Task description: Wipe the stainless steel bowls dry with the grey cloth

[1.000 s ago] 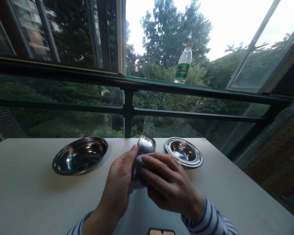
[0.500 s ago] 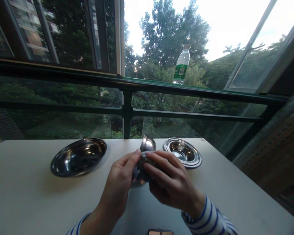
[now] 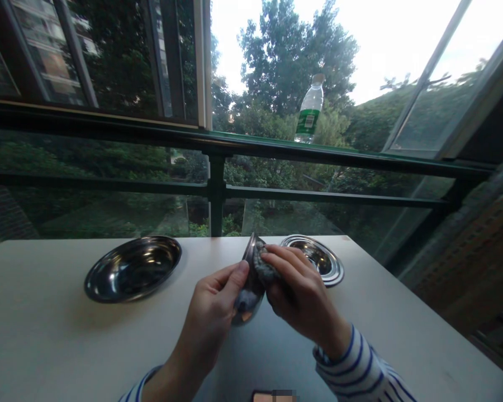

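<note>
In the head view, the left hand [image 3: 213, 307] pinches a metal bowl [image 3: 251, 298] near its rim, tilted over the white surface [image 3: 88, 346], while the right hand [image 3: 305, 293] grips a grey scrubber [image 3: 263, 268] pressed against this bowl. Left of the bowl lies a wide dish [image 3: 134, 271]; to its right, partly behind the right hand, sits a rimmed dish [image 3: 335, 271], and beyond the bowl stands a green-labelled bottle [image 3: 309, 114].

Head-worn view, facing forward and down, close above white table [image 3: 46, 340]
</note>
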